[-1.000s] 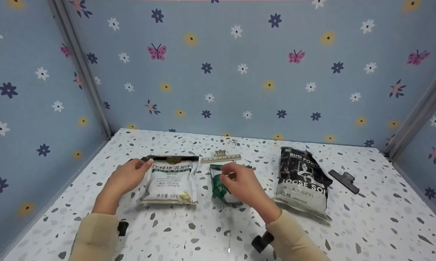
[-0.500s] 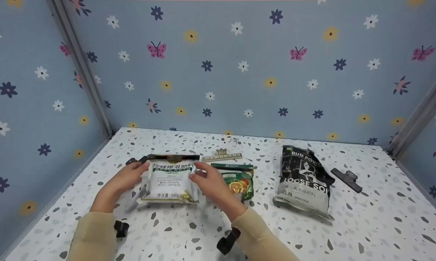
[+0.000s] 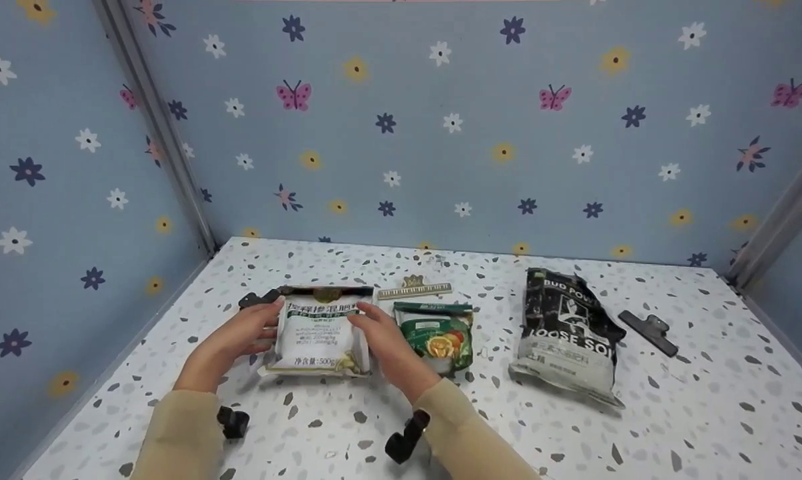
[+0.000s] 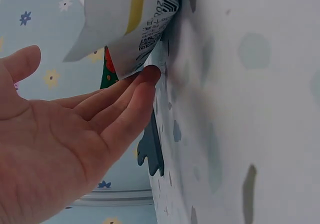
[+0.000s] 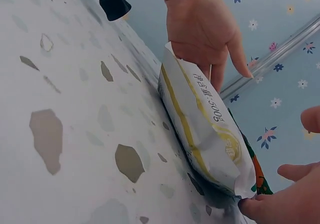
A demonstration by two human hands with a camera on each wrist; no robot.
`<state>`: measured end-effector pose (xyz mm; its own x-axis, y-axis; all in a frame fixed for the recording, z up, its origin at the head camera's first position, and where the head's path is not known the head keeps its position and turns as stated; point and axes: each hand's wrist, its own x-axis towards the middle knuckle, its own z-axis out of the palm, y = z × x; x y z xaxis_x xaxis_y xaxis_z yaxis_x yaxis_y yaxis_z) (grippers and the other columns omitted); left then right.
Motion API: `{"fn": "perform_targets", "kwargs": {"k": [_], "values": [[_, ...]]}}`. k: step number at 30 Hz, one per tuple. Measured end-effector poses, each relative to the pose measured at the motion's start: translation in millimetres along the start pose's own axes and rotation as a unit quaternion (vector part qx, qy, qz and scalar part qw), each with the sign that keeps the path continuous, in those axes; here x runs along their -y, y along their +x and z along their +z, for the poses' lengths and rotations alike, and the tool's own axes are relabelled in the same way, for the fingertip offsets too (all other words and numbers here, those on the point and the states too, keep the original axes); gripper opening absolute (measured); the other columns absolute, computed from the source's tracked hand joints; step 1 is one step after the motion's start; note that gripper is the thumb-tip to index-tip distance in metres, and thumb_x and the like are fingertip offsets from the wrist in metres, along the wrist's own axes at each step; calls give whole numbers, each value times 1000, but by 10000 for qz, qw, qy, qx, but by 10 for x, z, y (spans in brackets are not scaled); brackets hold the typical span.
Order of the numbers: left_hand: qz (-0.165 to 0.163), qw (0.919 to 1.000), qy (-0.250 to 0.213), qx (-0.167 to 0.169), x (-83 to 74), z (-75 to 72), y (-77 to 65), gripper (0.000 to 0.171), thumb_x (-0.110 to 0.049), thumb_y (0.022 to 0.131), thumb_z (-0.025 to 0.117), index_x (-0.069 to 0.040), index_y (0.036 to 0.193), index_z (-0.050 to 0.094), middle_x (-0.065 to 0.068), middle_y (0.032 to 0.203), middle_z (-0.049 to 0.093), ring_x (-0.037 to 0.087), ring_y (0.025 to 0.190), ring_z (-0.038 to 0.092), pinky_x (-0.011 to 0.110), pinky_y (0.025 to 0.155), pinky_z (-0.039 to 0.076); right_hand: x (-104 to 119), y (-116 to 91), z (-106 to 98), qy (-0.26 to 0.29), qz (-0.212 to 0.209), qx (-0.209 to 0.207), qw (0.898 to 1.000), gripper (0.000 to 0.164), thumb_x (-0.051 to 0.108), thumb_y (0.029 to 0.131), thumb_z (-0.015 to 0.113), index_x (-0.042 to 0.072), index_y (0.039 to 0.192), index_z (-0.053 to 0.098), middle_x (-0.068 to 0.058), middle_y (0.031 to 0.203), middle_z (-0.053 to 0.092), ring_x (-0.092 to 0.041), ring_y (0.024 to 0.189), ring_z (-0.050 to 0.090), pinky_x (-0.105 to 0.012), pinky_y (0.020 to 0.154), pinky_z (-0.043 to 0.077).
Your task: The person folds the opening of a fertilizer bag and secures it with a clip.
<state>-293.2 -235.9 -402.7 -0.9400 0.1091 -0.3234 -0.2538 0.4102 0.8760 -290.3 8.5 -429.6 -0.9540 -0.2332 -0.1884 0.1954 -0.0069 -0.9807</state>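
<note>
A white printed 500g bag (image 3: 324,337) lies on the speckled table between both hands. Along its left side is my left hand (image 3: 237,340), with the fingertips reaching the edge; in the left wrist view its fingers are fairly straight beneath the bag's corner and the thumb stands apart. My right hand (image 3: 394,343) is at the right edge, its thumb and index finger extended over the bag's front. In the right wrist view a fingertip of that hand touches the bag's lower corner. Just beyond my left fingertips lies a black clip (image 3: 259,298).
A green pouch with fruit pictures (image 3: 437,337) lies right of the bag, partly behind my right hand. Behind it is a gold clip with a piano-key pattern (image 3: 415,289). Farther right are a black-and-white soil bag (image 3: 564,337) and another black clip (image 3: 649,331). Patterned walls enclose the table.
My right hand has moved left from over the green pouch to the white bag's right edge, uncovering most of the pouch. The left hand has stayed by the bag's left side.
</note>
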Motion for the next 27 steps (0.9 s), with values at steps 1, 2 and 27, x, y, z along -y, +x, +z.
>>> {"fn": "perform_targets", "kwargs": {"k": [1, 2, 27], "values": [[3, 10000, -16, 1, 3, 2, 0, 90, -59, 103, 38, 7, 156, 10, 32, 153, 28, 43, 139, 36, 52, 109, 37, -6, 11, -5, 113, 30, 18, 9999, 56, 32, 101, 56, 9, 151, 42, -14, 156, 35, -36, 145, 28, -51, 116, 24], [12, 10000, -26, 0, 5, 2, -3, 91, -60, 102, 39, 7, 156, 9, 32, 153, 28, 43, 139, 36, 51, 109, 37, -9, 19, -11, 250, 65, 54, 9997, 56, 31, 102, 56, 9, 152, 41, -14, 157, 35, -36, 146, 26, -50, 116, 24], [221, 9973, -700, -18, -28, -18, -15, 86, -50, 105, 42, 9, 154, 5, 30, 154, 22, 42, 141, 30, 46, 112, 33, 51, -14, -88, 1646, 152, 140, 9861, 84, 43, 101, 53, 8, 160, 5, -28, 156, 27, -43, 143, 30, -48, 115, 28]]}}
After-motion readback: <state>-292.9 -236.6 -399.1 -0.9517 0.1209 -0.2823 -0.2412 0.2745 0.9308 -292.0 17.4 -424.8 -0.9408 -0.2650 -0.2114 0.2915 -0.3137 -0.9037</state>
